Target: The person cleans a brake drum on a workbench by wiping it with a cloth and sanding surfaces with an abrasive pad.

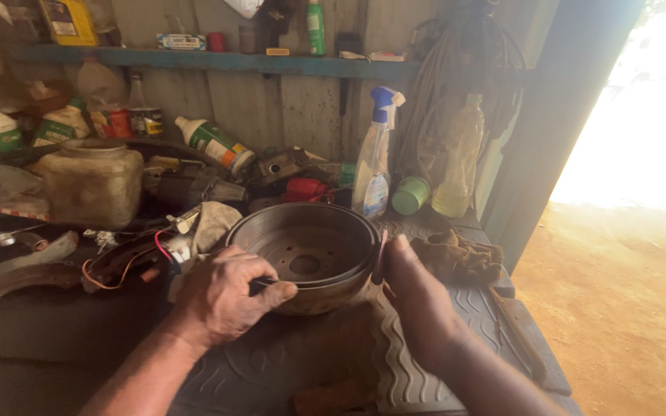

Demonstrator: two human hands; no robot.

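looking down, we saw our left hand [229, 296] curled over the near rim of a rusty brake drum [307, 254], fingers closed on the rim with a thin dark tool pinched under the thumb; what the tool was we could not tell. our right hand [418, 300] lay flat and open against the drum's right side, thumb up along the rim, clamping nothing. the drum sat open side up, a little tilted, on a ribbed rubber mat [395, 362] that covered the workbench. just right of the drum lay a crumpled brown rag [456, 258]. to the left, red and black wires [129, 262] tangled beside a curved brake shoe [21, 279]. behind the drum stood a spray bottle [374, 158] with a blue trigger, a green can [411, 195] and a yellowish plastic bottle [459, 158]. farther left sat a cloudy plastic jar [92, 181] and a white bottle lying on its side [213, 142]. a blue shelf [217, 62] ran along the wall above.
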